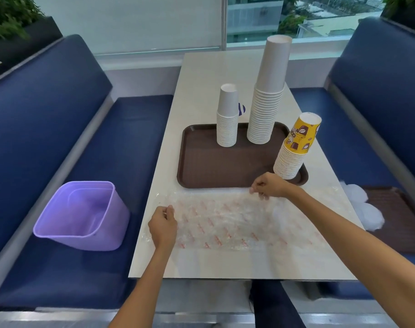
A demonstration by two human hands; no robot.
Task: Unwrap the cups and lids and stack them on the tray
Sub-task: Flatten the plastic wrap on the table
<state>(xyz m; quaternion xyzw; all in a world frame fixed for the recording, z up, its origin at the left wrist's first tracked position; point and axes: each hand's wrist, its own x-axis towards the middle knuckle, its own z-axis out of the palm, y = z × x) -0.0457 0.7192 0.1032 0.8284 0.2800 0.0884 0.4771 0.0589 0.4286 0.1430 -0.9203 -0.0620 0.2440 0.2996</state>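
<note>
A brown tray (209, 166) lies on the white table and carries three upside-down cup stacks: a short white stack (227, 124), a tall white stack (264, 110) and a yellow printed stack (294, 150) at its right front corner. In front of the tray a clear plastic wrapper (227, 221) with red print lies flat on the table. My left hand (163, 227) pinches the wrapper's left edge. My right hand (269, 185) pinches its far edge near the tray's front rim.
A purple bin (83, 216) stands on the blue bench to the left. On the right bench lies a second brown tray (400, 221) with wrapped white lids (365, 209). The table's near edge is close to my arms.
</note>
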